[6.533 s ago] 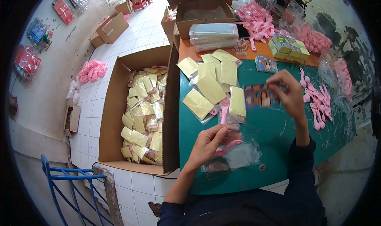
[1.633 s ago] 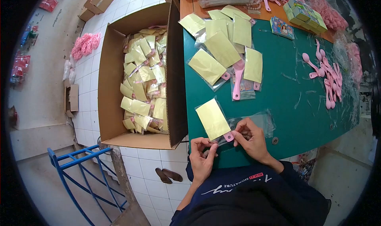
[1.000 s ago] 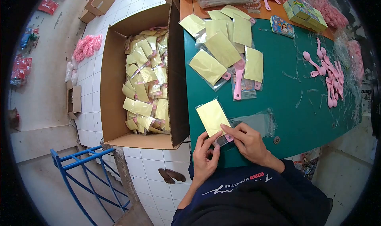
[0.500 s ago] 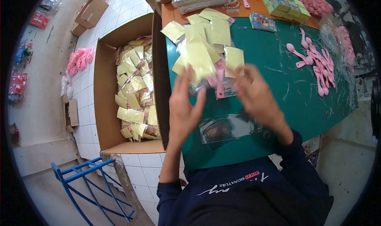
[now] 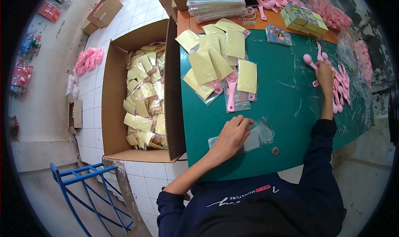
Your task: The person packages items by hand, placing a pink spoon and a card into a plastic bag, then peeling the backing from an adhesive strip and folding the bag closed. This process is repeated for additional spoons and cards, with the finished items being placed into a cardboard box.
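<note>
My left hand (image 5: 231, 138) rests low over a small stack of clear plastic bags (image 5: 259, 136), its fingers curled and closed on the bags' left part. At the right of the table, my right hand (image 5: 326, 77) reaches into a pile of pink spoons (image 5: 341, 82). Its fingers are closed round the handle of one pink spoon (image 5: 308, 59), whose round bowl points up and left. Beyond my left hand lie several filled packets (image 5: 202, 65) with pale yellow cards. Pink handles show inside some of them, including one packet (image 5: 231, 96) lying face up.
A large cardboard box (image 5: 111, 99) full of similar packets stands left of the green table (image 5: 278, 99). Toward the back are a stack of plastic sleeves (image 5: 216, 5), small card bundles (image 5: 303, 17), a loose card stack (image 5: 279, 35) and pink shredded material (image 5: 332, 13). A blue metal frame (image 5: 79, 178) stands lower left.
My hands have parted from beside the yellow-card packets. The left came down onto the clear bags, which are shifted and bunched; the right moved far right to the spoons. The view has shifted slightly.
</note>
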Motion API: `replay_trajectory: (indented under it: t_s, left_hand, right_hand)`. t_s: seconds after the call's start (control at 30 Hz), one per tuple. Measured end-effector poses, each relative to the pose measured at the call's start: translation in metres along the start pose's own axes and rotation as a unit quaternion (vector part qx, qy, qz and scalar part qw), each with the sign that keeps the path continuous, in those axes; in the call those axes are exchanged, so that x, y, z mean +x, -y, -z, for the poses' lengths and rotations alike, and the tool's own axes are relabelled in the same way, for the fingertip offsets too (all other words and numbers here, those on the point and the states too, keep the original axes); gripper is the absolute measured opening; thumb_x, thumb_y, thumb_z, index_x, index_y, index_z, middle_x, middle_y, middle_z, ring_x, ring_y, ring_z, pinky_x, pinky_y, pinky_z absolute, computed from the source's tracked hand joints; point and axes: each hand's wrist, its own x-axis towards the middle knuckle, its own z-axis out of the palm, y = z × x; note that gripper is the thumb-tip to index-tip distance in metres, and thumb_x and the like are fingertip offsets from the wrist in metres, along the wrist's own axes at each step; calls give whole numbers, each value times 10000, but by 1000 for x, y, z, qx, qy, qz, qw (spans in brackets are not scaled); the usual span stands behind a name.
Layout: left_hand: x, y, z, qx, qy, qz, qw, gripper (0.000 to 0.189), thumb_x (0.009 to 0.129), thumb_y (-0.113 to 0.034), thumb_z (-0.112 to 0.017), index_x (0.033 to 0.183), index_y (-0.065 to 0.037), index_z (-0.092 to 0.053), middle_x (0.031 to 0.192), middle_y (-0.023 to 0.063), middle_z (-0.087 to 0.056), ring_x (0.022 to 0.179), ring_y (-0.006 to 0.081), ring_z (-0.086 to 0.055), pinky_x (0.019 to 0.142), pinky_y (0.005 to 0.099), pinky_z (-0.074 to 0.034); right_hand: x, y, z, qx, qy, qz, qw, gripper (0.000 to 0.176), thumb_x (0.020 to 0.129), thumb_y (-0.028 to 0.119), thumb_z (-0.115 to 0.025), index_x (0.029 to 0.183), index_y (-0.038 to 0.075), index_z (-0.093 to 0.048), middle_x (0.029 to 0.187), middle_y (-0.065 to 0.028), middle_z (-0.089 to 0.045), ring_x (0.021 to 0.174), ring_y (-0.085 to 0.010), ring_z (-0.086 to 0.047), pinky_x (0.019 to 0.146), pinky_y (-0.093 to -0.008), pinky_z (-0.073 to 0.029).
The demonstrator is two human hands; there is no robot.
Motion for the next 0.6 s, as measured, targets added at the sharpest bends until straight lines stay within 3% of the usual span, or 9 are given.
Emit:
replay_trajectory:
  t_s: [0.07, 0.2, 0.27, 0.33, 0.4, 0.5, 0.6]
  left_hand:
    - [2, -1, 4, 17, 15, -20, 1000, 269, 765, -69, -645, 1018, -47, -556, 820, 80, -540, 807, 273, -533, 712, 363, -440]
    - [3, -8, 17, -15, -8, 20, 1000, 179, 780, -79, -644, 932, -38, -559, 804, 78, -623, 756, 264, -586, 667, 351, -462]
    - [2, -8, 22, -8, -1, 56, 998, 144, 796, -84, -639, 901, -34, -554, 809, 87, -653, 734, 261, -620, 651, 338, -483]
    - [0, -5, 23, -43, -4, 73, 996, 140, 816, -71, -619, 918, -24, -536, 816, 97, -658, 727, 241, -645, 643, 321, -500]
    - [-1, -2, 22, -102, -11, 86, 991, 150, 831, -56, -600, 946, -15, -513, 824, 105, -663, 738, 214, -659, 652, 303, -511]
    - [-1, -1, 25, -206, -12, 126, 970, 207, 836, -33, -583, 1007, -6, -470, 829, 106, -668, 770, 163, -656, 679, 279, -513]
    - [3, -5, 34, -262, 18, 194, 945, 292, 824, -21, -602, 1068, -7, -442, 817, 87, -665, 772, 128, -640, 686, 264, -505]
  right_hand:
    - [-2, 4, 7, 22, -105, -7, 994, 183, 863, 99, -463, 974, 80, -607, 960, -148, -586, 940, -342, -563, 763, -436, -453]
    - [-30, 34, 62, 245, -127, 74, 958, 309, 880, 5, -405, 1091, 107, -606, 911, -144, -545, 809, -271, -568, 672, -373, -459]
    - [-63, 53, 92, 319, -62, 153, 933, 244, 887, 21, -451, 1086, 30, -591, 928, -88, -505, 759, -135, -536, 592, -241, -433]
    - [-96, 85, 137, 456, 84, 174, 869, 276, 860, -9, -473, 1092, 48, -611, 886, -89, -537, 707, -175, -555, 639, -266, -463]
    - [-123, 104, 148, 577, 174, 102, 792, 235, 847, -21, -510, 1059, 4, -608, 882, -92, -576, 716, -165, -578, 645, -246, -469]
    - [-143, 122, 138, 515, 121, 125, 839, 194, 838, -33, -534, 1015, -9, -612, 868, -93, -614, 739, -154, -605, 653, -248, -480]
    - [-149, 121, 135, 508, 90, 59, 855, 149, 851, -12, -546, 985, -10, -613, 860, -99, -628, 757, -148, -620, 651, -256, -488]
